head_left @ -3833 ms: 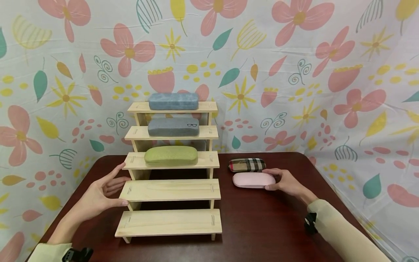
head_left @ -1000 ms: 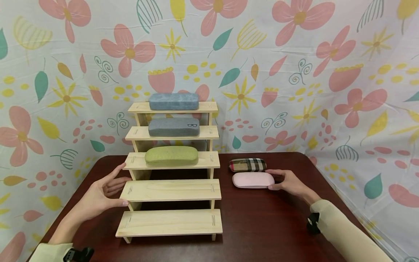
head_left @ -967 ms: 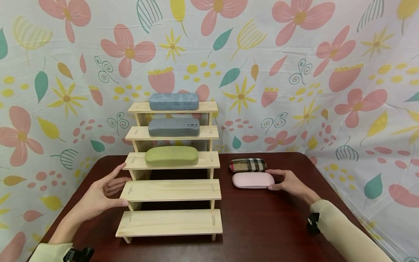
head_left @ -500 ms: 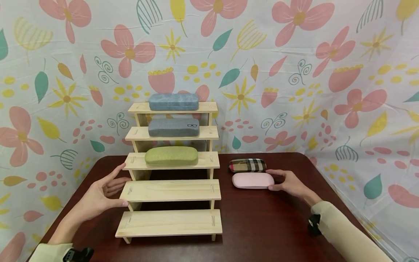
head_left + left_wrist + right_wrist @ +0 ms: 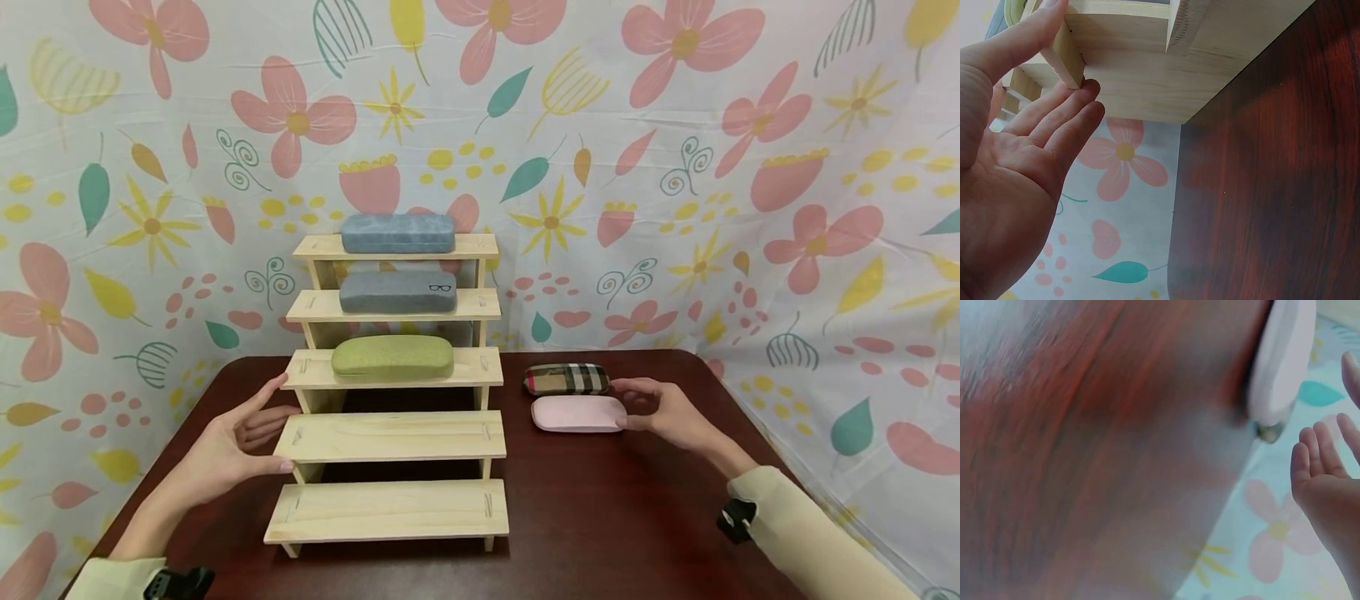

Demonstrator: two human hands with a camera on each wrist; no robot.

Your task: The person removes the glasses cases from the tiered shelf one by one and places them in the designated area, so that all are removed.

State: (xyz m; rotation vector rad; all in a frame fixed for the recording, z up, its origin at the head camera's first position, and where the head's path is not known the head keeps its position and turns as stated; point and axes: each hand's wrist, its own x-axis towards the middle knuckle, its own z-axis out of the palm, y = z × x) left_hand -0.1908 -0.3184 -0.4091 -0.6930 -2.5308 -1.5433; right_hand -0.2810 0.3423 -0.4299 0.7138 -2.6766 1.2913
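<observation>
My left hand [image 5: 217,458] rests against the left side of a wooden tiered rack [image 5: 390,437], fingers mostly straight, its thumb touching the second step from the bottom. In the left wrist view, the fingers of that hand [image 5: 1029,162] lie along the rack's side. At the right, a pink glasses case [image 5: 577,413] lies on the table just in front of a plaid glasses case [image 5: 566,379]. My right hand [image 5: 671,417] is at their right ends, fingers loosely extended. The right wrist view shows this hand [image 5: 1329,487] with relaxed fingers, apart from the pink case [image 5: 1282,362].
Green [image 5: 392,357], grey [image 5: 397,292] and blue [image 5: 397,233] glasses cases sit on the upper three steps, one on each. Beneath everything is a dark red-brown table [image 5: 600,517]. A flower-patterned cloth [image 5: 637,208] hangs behind it.
My right hand has shifted slightly right and back, its thumb now by the pink case's end and its index finger nearer the plaid case. The left hand stays in place.
</observation>
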